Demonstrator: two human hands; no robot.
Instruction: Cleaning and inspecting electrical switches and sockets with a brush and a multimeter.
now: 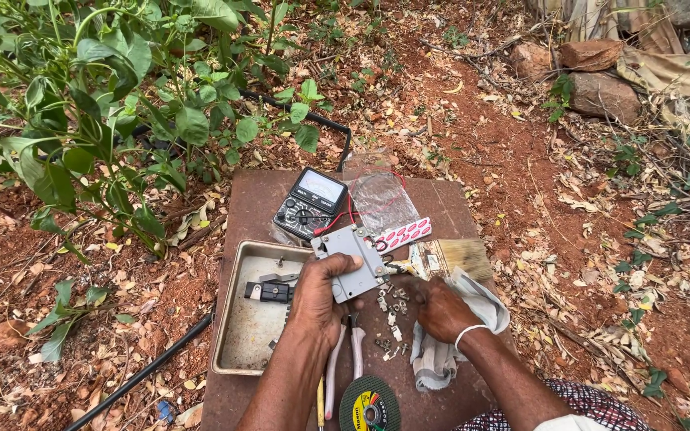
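A grey metal plate (355,261) with small holes and notched edges sits just above the middle of a brown board (441,199) laid on red earth, and the left hand (317,299) holds it by its lower left corner, thumb across the top face and the other fingers curled underneath. The right hand (443,310) rests just to the right of it, fingers bent together over a grey cloth (441,351) and pinching something too small to make out. Between the two hands lies a scatter of small screws and metal bits (391,307). Under the left wrist lie pliers with pale pink handles (345,359), and below them a round green-labelled grinding disc (370,405). Left of the plate is a shallow metal tray (237,351) holding a black part (268,292). Above the plate stand an analogue multimeter (311,203) with red leads and a clear plastic bag (383,199); a paintbrush (449,258) lies to the right. Green leafy plants (113,96) grow at upper left.
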